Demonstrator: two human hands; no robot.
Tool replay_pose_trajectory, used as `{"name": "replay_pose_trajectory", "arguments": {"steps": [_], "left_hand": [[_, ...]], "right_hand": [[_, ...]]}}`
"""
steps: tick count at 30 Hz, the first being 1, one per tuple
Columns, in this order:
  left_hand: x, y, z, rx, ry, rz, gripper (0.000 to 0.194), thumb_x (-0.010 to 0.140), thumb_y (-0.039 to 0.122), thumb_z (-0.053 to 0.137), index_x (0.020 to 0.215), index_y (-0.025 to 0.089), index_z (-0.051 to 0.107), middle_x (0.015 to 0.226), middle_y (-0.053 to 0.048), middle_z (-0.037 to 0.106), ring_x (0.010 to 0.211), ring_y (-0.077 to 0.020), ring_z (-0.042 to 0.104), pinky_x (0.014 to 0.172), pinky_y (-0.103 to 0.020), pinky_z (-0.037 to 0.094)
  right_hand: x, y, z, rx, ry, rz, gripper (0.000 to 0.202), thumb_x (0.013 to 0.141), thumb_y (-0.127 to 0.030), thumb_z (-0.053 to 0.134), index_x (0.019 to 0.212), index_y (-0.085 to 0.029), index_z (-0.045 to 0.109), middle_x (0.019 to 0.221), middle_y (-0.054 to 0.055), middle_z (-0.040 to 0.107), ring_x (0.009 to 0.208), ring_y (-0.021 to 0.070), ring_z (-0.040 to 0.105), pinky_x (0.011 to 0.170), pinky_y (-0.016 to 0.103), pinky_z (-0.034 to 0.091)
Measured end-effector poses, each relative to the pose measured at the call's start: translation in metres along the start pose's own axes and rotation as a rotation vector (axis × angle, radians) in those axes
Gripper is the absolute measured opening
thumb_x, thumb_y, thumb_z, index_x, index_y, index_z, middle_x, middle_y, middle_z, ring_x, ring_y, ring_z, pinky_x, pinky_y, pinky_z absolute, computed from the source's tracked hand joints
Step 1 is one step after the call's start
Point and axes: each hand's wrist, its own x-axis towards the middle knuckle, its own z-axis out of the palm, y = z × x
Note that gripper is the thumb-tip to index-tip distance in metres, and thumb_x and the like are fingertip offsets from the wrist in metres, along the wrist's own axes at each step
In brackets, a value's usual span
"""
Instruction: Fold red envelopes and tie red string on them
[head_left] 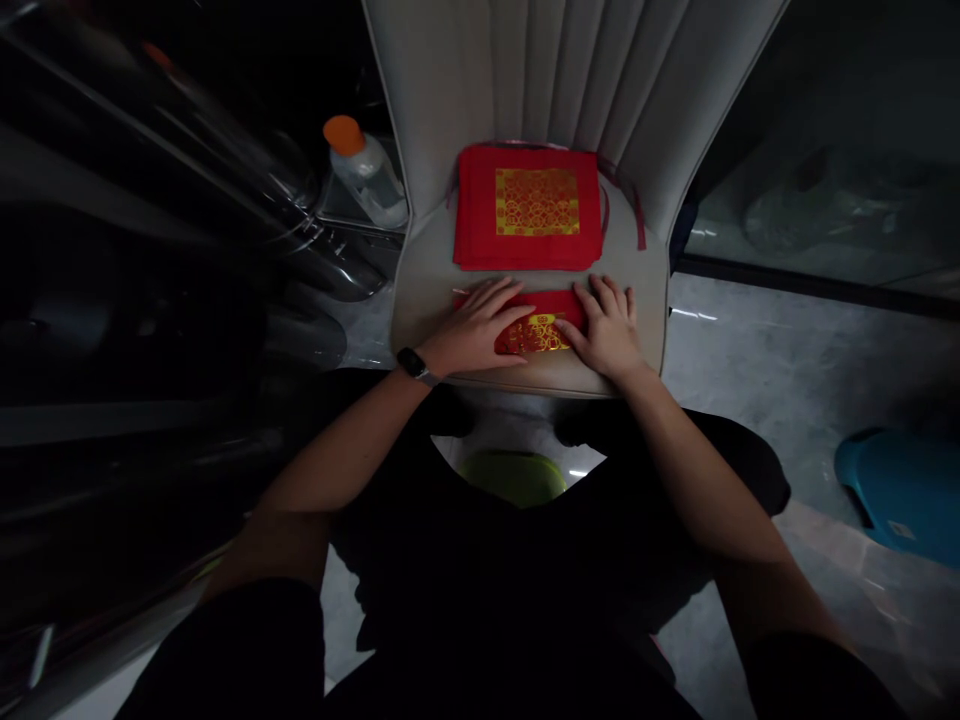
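Observation:
A folded red fabric piece with a gold coin-like print (551, 335) lies near the front edge of a pale chair seat (427, 270). My left hand (484, 325), with a dark band on its wrist, rests flat over its left part, fingers spread. On its right end lies my right hand (609, 328), fingers apart and the thumb on the gold print. Behind both hands sits a stack of flat red pieces (480, 215) with a gold patterned rectangle on top. Dark red ribbons (640, 218) trail out at the stack's right side.
The ribbed chair back (577, 70) rises behind the stack. Left of the chair stands a clear bottle with an orange cap (367, 175). A green object (514, 475) is on the floor between my knees, and a blue plastic item (907, 490) sits at the right.

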Motion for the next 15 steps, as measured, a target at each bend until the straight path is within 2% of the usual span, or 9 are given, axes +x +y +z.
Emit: {"name": "replay_pose_trajectory", "arguments": {"steps": [3,7,12,15], "left_hand": [[-0.02,-0.008,-0.012,-0.011,0.025,-0.058,0.083,0.082,0.052,0.092,0.155,0.023,0.063,0.169,-0.019,0.049,0.161,-0.0425,0.041,0.137,-0.063,0.028],[-0.04,-0.016,-0.021,-0.052,0.007,-0.147,0.068,0.088,0.047,0.087,0.149,0.025,0.066,0.163,-0.016,0.055,0.151,-0.0383,0.053,0.131,-0.059,0.039],[-0.047,-0.024,-0.02,-0.044,0.025,-0.154,0.066,0.09,0.051,0.085,0.15,0.028,0.066,0.166,-0.014,0.052,0.155,-0.0372,0.048,0.132,-0.059,0.038],[-0.048,-0.024,-0.021,-0.007,0.023,-0.146,0.066,0.092,0.052,0.084,0.151,0.028,0.067,0.169,-0.015,0.051,0.159,-0.0402,0.042,0.134,-0.064,0.032]], "right_hand": [[0.0,-0.006,-0.007,0.009,-0.001,-0.016,0.074,0.104,-0.063,0.06,0.164,-0.021,0.053,0.175,0.02,0.045,0.165,0.0438,0.036,0.135,0.075,0.015],[-0.003,-0.016,-0.018,0.062,-0.091,-0.184,0.068,0.101,-0.06,0.068,0.161,-0.029,0.058,0.176,0.012,0.046,0.167,0.0399,0.036,0.138,0.069,0.012],[-0.004,-0.017,-0.02,0.12,-0.18,-0.255,0.06,0.1,-0.06,0.072,0.148,-0.024,0.07,0.168,0.017,0.056,0.161,0.0374,0.046,0.138,0.064,0.022],[-0.003,-0.017,-0.02,0.145,-0.161,-0.229,0.063,0.102,-0.061,0.067,0.152,-0.023,0.066,0.164,0.017,0.06,0.157,0.0378,0.051,0.136,0.064,0.026]]}}
